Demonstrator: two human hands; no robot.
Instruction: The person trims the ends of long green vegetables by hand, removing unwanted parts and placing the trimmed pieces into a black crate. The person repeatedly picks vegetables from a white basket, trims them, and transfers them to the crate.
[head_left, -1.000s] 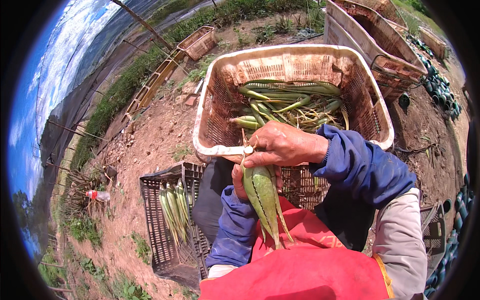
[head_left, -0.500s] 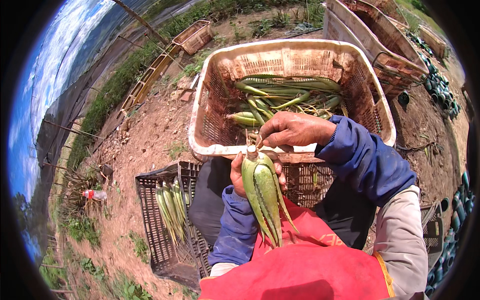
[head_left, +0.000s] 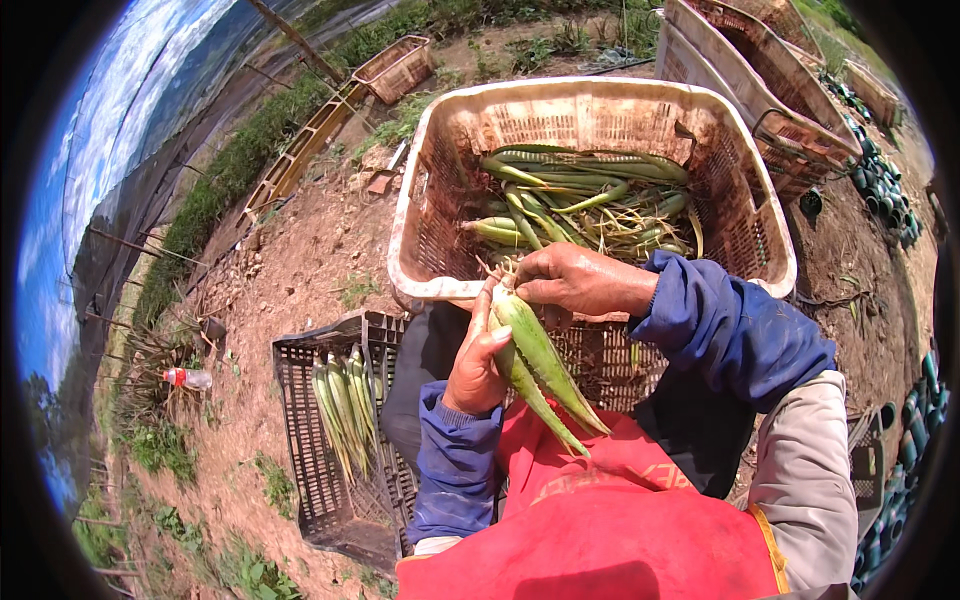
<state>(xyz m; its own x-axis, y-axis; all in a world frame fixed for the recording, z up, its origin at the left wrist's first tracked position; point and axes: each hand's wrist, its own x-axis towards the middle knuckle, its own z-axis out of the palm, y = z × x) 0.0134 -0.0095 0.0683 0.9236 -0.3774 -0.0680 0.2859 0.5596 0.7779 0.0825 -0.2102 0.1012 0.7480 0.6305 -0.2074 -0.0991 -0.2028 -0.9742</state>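
Evidently fleshy, the green, spiny-edged plant with 2 tapering leaves slants above the red fabric apron; the bare left hand grips its base, the bare right hand pinches its roots.

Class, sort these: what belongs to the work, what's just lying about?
Likely in use:
green plant held in the left hand, right hand touching it
large pale crate of leafy plants
black crate with other plants

Apparently lying about:
clear plastic bottle
small distant crate
dark green pots

The left grip points forward near the right grip, which reaches leftward, fingers curled.
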